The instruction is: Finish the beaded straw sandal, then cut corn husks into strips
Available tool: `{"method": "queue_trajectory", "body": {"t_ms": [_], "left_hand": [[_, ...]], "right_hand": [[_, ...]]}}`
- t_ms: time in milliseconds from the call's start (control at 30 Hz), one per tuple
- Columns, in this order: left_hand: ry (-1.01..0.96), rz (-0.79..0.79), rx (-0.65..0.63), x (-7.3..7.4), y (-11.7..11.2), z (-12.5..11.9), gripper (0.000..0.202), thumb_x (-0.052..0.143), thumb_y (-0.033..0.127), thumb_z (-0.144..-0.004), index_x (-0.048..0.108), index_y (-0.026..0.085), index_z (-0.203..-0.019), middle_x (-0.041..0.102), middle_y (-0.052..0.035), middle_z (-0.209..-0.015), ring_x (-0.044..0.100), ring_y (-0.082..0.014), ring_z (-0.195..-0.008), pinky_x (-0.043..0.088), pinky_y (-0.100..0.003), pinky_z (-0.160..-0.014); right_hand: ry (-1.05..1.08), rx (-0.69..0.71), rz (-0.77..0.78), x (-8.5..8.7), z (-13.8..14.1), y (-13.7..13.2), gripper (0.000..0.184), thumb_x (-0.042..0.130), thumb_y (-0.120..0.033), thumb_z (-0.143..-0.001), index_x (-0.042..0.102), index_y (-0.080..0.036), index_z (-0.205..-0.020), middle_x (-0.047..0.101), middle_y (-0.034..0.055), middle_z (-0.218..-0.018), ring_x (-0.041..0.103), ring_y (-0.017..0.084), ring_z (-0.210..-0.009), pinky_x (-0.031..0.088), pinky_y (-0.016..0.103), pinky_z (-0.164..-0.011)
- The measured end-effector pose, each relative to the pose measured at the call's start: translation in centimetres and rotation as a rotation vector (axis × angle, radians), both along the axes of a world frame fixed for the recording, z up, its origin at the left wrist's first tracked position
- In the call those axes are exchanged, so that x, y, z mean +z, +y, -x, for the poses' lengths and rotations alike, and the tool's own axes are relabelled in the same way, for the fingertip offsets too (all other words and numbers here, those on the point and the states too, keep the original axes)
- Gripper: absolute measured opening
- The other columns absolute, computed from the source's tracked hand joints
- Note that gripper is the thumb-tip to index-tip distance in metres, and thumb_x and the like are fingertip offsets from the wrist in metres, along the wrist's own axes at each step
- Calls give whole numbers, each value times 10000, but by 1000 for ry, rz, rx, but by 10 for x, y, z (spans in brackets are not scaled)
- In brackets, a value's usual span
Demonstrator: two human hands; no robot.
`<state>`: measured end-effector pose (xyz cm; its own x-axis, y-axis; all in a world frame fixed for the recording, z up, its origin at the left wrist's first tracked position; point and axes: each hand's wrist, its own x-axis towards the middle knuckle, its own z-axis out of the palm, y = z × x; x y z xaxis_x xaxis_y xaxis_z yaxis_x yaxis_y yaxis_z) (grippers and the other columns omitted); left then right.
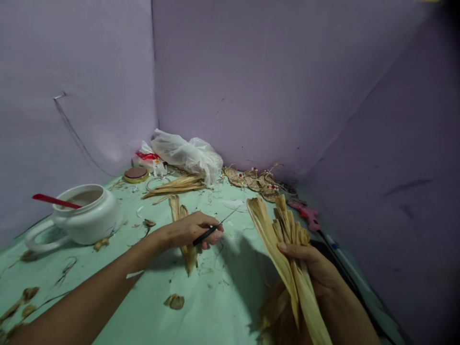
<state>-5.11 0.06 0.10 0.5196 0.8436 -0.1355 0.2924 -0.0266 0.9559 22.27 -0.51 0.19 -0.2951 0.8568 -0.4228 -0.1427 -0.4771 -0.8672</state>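
On a pale green tabletop (215,321), a white pot (95,223) with a red stick (53,200) leaning in its mouth stands to the left of the crumpled plastic bag (187,153) and nearer the person. A sheaf of dried husks (176,186) lies against the near side of the bag. Closer to the person than the bag, a loose husk (189,258) lies partly hidden beneath the left hand (204,227), whose fingers are curled around a black-handled tool (204,235) with a thin metal tip; whether it is a knife or scissors cannot be told.

To the right of the bag and well nearer the person, a bundle of husks (268,230) stands tilted in the right hand (312,266), closed around its middle with the thumb across the front. Its upper ends fan apart, some gathered in pleats; its lower ends run out of view. The bundle looks feather-light and papery, stiff lengthwise yet easily creased, likely to split along the grain and apt to slide leaf over leaf. A broad, gentle pinch at the overlapping middle appears the soundest hold; the thin, flared tips look the most fragile. Farther right from the bag rests a pink glue gun (309,215).
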Motion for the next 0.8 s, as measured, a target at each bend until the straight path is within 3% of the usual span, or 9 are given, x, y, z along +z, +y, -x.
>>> {"method": "queue_trajectory", "body": {"t_ms": [100,300,467,633,800], "left_hand": [[-7,48,-47,1,1,2,322,563,281,-678,634,167,-971,626,-38,-743,550,-130,-583,371,-192,-463],[13,-79,6,12,-2,-3,241,590,196,-569,687,175,-789,604,-9,-628,513,-146,-580,376,-208,-501],[17,-74,23,10,-2,-4,166,577,172,-546,666,179,-686,564,12,-553,469,-131,-518,351,-203,-463],[37,-31,-3,2,-2,-3,258,544,127,-557,659,167,-784,620,-11,-672,510,-131,-557,378,-201,-489],[4,18,82,-4,-2,-3,278,567,132,-569,679,163,-822,651,-42,-678,551,-137,-542,410,-211,-484]], "right_hand": [[12,-22,90,0,4,-2,227,718,-165,-549,675,-137,-770,699,69,-644,643,209,-539,519,324,-557],[-29,-53,-48,0,17,-5,361,763,-162,-479,646,-151,-819,692,45,-692,640,210,-588,510,318,-578],[-86,-47,-112,1,21,-8,371,777,-169,-453,637,-142,-796,678,38,-680,620,184,-572,491,275,-533],[-95,-28,-136,0,19,-7,377,774,-173,-462,644,-134,-814,675,42,-701,612,174,-588,485,271,-551],[-116,-11,-152,-5,14,-5,396,763,-169,-476,647,-141,-854,679,50,-735,617,190,-620,480,288,-577]]}}
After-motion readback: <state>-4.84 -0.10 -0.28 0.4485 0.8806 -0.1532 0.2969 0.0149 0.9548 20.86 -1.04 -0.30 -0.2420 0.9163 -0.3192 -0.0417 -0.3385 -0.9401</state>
